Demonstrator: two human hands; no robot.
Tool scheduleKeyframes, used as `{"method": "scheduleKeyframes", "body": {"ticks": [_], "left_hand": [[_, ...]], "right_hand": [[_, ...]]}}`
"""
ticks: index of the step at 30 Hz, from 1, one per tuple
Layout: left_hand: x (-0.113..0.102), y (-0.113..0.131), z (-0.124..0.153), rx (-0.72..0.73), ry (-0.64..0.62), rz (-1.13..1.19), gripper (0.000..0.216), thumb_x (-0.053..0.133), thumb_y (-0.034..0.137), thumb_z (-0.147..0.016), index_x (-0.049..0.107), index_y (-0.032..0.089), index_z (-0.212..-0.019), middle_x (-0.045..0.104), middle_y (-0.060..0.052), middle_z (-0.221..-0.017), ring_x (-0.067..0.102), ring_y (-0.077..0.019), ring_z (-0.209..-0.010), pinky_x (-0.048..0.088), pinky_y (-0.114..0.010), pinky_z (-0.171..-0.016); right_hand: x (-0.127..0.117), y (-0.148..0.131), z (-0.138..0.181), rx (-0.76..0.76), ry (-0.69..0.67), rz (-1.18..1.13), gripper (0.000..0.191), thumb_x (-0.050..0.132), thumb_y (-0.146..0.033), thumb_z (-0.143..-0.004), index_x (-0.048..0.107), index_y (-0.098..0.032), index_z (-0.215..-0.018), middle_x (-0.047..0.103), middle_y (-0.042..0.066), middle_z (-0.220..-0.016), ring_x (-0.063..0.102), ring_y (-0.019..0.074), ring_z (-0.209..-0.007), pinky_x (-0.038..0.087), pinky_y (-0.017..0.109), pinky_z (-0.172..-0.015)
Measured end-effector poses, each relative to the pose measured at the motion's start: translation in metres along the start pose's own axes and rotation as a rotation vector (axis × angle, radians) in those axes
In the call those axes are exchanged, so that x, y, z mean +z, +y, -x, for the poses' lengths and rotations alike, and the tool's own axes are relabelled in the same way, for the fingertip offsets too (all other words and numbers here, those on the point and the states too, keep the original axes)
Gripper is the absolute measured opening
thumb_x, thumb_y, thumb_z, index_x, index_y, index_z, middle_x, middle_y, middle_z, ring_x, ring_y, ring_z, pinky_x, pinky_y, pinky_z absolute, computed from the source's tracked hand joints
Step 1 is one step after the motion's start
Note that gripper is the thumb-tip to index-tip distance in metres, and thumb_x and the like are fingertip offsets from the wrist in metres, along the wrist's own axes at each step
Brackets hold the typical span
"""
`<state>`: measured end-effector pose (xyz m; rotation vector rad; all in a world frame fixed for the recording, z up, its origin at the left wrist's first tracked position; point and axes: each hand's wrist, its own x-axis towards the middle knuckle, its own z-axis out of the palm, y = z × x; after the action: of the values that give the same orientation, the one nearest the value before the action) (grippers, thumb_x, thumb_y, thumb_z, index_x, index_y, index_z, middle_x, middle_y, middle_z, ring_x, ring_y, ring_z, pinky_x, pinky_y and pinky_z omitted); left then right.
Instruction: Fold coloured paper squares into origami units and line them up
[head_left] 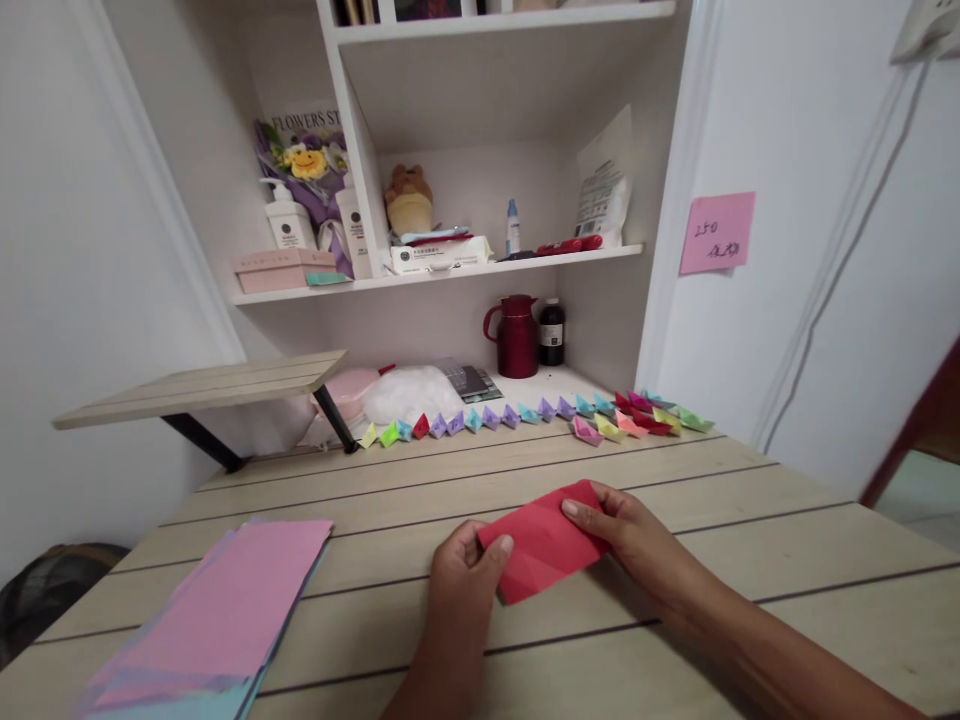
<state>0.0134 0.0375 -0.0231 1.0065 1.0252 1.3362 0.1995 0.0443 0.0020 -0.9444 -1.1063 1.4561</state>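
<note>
A creased red sheet of folding paper [546, 545], shaped as a rectangle, is held tilted just above the table. My left hand [466, 575] pinches its left end, thumb on top and fingers behind. At the upper right corner my right hand [622, 530] grips it the same way, with the thumb lying on the face. Fold lines run across the red surface. Beyond the hands, a row of small folded paper boats [491, 417] in several colours lines the back of the table, and more boats [651, 413] cluster at its right end.
A stack of pink and blue paper [225, 610] lies at the left of the wooden table [360, 610]. Behind it stands a small raised shelf [202, 385] on black legs. A dark red jug [517, 338] and a dark bottle [552, 332] stand in the white shelving at the back.
</note>
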Motion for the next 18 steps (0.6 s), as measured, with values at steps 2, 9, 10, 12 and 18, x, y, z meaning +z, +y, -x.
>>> {"method": "scheduleKeyframes", "body": {"ticks": [2, 9, 10, 12, 18], "left_hand": [[-0.001, 0.004, 0.001, 0.005, 0.003, 0.014, 0.031, 0.076, 0.042, -0.059, 0.062, 0.016, -0.069, 0.065, -0.002, -0.063, 0.059, -0.0149, -0.061, 0.044, -0.023, -0.059], [-0.008, 0.010, 0.004, 0.118, 0.211, -0.133, 0.021, 0.066, 0.031, -0.068, 0.065, 0.015, -0.081, 0.065, -0.003, -0.075, 0.060, -0.0177, -0.073, 0.047, -0.027, -0.070], [-0.010, 0.010, 0.002, 0.153, 0.284, -0.180, 0.023, 0.064, 0.029, -0.069, 0.066, 0.015, -0.088, 0.065, -0.005, -0.081, 0.061, -0.0188, -0.077, 0.047, -0.029, -0.073], [-0.015, 0.011, 0.000, 0.238, 0.411, -0.291, 0.029, 0.059, 0.026, -0.072, 0.064, 0.016, -0.098, 0.063, -0.007, -0.096, 0.060, -0.0206, -0.087, 0.047, -0.032, -0.080], [-0.013, 0.021, 0.005, 0.510, 0.302, -0.871, 0.024, 0.049, 0.012, -0.078, 0.069, 0.023, -0.084, 0.058, -0.007, -0.111, 0.051, -0.0259, -0.111, 0.037, -0.044, -0.097]], "right_hand": [[-0.001, 0.000, 0.000, 0.017, 0.006, -0.011, 0.031, 0.074, -0.043, -0.072, 0.059, -0.016, -0.074, 0.063, 0.001, -0.070, 0.053, 0.0137, -0.062, 0.039, 0.026, -0.060], [-0.007, -0.005, -0.002, -0.253, 0.049, 0.227, 0.021, 0.072, -0.041, -0.075, 0.065, -0.021, -0.078, 0.065, 0.002, -0.080, 0.058, 0.0196, -0.077, 0.044, 0.031, -0.072], [-0.007, -0.008, -0.001, -0.357, 0.015, 0.323, 0.017, 0.070, -0.039, -0.077, 0.067, -0.023, -0.080, 0.066, 0.003, -0.088, 0.058, 0.0215, -0.087, 0.044, 0.033, -0.079], [-0.007, -0.012, 0.001, -0.494, -0.153, 0.549, 0.013, 0.066, -0.037, -0.081, 0.071, -0.025, -0.079, 0.067, 0.005, -0.099, 0.055, 0.0248, -0.103, 0.040, 0.038, -0.092], [-0.015, -0.006, -0.005, -0.476, -0.497, 0.948, 0.008, 0.067, -0.028, -0.081, 0.074, -0.028, -0.077, 0.071, 0.004, -0.101, 0.053, 0.0254, -0.112, 0.033, 0.042, -0.100]]}}
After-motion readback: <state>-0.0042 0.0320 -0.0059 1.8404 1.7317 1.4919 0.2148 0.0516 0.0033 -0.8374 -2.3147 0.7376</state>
